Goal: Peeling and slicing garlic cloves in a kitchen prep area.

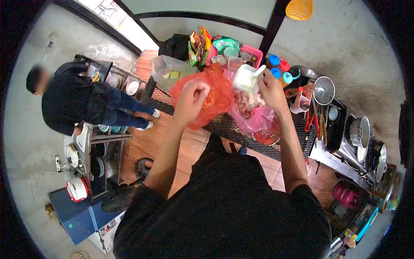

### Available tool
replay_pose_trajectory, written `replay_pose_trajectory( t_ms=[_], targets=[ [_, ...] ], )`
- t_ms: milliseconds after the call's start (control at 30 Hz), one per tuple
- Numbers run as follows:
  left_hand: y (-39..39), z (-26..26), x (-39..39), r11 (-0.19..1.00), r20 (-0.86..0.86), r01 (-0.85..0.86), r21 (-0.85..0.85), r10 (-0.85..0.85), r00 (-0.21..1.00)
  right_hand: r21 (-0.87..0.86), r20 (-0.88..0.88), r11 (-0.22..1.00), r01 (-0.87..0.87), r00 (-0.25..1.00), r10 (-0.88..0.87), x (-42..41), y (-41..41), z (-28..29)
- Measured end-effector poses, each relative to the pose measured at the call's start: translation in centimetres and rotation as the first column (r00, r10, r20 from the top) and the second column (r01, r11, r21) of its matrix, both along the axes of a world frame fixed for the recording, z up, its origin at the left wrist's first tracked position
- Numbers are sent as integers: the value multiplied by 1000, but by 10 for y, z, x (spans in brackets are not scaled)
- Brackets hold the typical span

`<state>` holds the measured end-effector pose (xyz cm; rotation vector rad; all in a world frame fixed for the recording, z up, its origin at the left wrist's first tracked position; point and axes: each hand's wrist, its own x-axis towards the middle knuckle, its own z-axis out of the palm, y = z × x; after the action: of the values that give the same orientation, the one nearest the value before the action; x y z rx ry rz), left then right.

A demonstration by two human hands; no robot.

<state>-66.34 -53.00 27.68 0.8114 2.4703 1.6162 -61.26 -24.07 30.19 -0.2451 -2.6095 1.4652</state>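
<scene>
My left hand (194,98) is over an orange-red plastic bag (216,87) with its fingers curled; whether they hold anything is too blurred to tell. At the right, my right hand (271,87) grips a white spoon (259,70) above a white square tub (244,77). Below that tub lies a pink plastic bag (255,119) with what looks like raw meat pieces (247,103) in its mouth. A clear plastic bag (161,69) with something green inside stands left of the red bag.
Squeeze bottles (274,60), a strainer (324,90) and red-handled tongs (309,121) sit at the right, before a stove with a metal pot (359,132). A pink basket (255,53) is at the back. Another person (77,94) stands at a rack on the left.
</scene>
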Motion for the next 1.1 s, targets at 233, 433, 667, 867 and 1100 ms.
replay_pose_trajectory(
  t_ms=[233, 433, 667, 867, 1100],
  targets=[
    [112, -77, -163, 789, -165, 7, -615, -138, 977, -65, -9, 969, 237, 971, -239, 15, 29, -25],
    [146, -157, -181, 301, -25, 119, -946, -434, 900, -266, 123, 832, 487, 873, -472, 99, -6, -21],
    [143, -214, -159, 235, -32, 97, -967, -493, 870, -290, 244, 737, 610, 792, -560, 154, -31, -14],
    [122, -244, -149, 408, -186, -1, -913, -415, 891, -257, 266, 782, 567, 820, -507, 122, -32, -5],
    [122, -190, -142, 530, -71, 168, -831, -401, 913, -149, 263, 883, 445, 879, -398, 64, -3, -6]
  ],
)
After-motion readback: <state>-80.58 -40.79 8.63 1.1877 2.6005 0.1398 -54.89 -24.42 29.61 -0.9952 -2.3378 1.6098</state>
